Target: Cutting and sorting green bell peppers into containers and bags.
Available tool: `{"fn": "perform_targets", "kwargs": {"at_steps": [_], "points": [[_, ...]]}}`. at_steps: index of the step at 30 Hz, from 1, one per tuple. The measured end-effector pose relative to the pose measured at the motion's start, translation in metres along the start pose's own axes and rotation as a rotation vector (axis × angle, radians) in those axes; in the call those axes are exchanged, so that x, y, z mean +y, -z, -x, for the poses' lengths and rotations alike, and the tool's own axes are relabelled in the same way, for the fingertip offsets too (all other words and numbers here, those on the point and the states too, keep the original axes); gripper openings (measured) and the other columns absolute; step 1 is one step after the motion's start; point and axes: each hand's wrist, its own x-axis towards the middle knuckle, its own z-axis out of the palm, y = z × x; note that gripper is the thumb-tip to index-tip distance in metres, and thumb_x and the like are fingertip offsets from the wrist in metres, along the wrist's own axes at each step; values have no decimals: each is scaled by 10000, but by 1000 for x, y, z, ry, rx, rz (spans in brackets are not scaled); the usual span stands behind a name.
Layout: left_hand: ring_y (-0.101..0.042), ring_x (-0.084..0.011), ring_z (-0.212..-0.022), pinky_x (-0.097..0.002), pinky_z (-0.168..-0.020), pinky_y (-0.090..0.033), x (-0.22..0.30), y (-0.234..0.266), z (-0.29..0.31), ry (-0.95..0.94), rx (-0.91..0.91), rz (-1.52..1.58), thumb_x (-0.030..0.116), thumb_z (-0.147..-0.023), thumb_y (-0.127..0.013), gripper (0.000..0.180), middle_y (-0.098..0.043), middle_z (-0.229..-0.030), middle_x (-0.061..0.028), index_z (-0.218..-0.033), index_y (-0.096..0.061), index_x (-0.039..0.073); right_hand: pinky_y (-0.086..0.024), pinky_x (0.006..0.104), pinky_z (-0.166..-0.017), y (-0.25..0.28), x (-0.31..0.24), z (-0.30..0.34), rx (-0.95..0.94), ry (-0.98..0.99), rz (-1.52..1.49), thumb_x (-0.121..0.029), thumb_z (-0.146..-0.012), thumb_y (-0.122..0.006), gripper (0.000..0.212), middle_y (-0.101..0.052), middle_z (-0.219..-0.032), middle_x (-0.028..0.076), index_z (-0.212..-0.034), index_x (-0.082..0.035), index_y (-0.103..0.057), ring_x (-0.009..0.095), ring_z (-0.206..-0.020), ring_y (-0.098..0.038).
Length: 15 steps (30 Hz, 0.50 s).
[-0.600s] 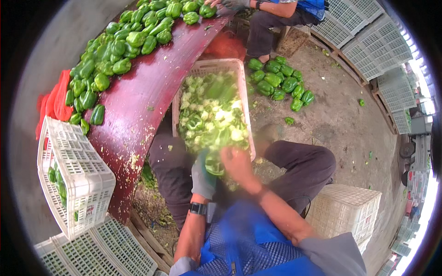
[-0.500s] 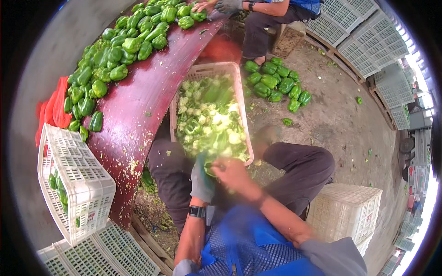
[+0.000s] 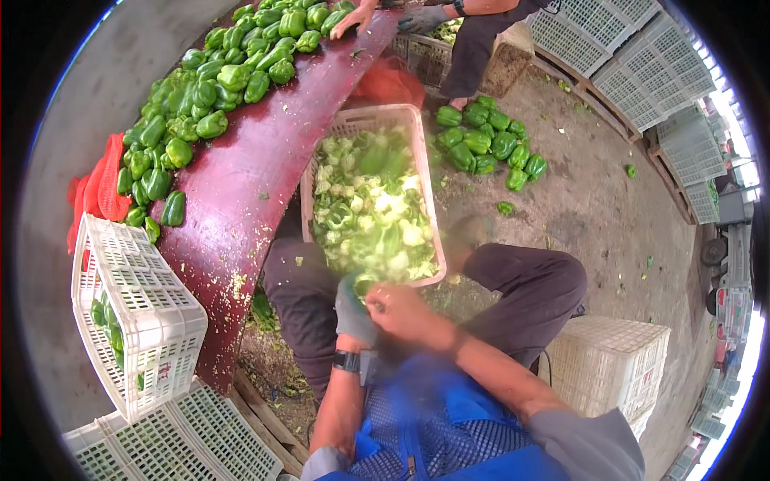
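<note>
You are holding a green pepper in your gloved left hand, its grip wrapping the piece between your knees, just by the near end of a pinkish crate. Your bare right hand is curling in beside the pepper, fingers bunching; blur is hiding whether that grip is holding anything. Pale pepper pieces are filling the crate. To the left, a heap of whole peppers is lying along a red surface, a co-worker's bare hand resting at its far end and a gloved hand lying farther right. A smaller pile of peppers is sitting on the floor, right of the crate, while a white crate is standing at the near left and a cream crate at the near right.
</note>
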Motion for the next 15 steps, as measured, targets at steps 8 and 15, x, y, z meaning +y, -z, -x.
{"fn": "perform_targets", "kwargs": {"at_steps": [8,15], "points": [[-615,-78,-885,-243,-757,-526,72,-58,-8,-596,241,-895,51,-1040,-578,363,-722,-1149,-52,-1383,-664,-31,-563,543,-786,64,34,-21,171,-590,157,-268,-946,-733,394,-723,-840,294,-1200,29,-682,470,-856,-727],[-561,-52,-776,-234,-661,-470,101,-96,46,-587,56,-852,99,-1066,-591,340,-717,-1123,-16,-1371,-668,-30,-558,532,-806,63,75,-85,213,-246,470,-82,-868,-678,255,-694,-1057,245,-1120,-47,-693,450,-932,-693]]}}
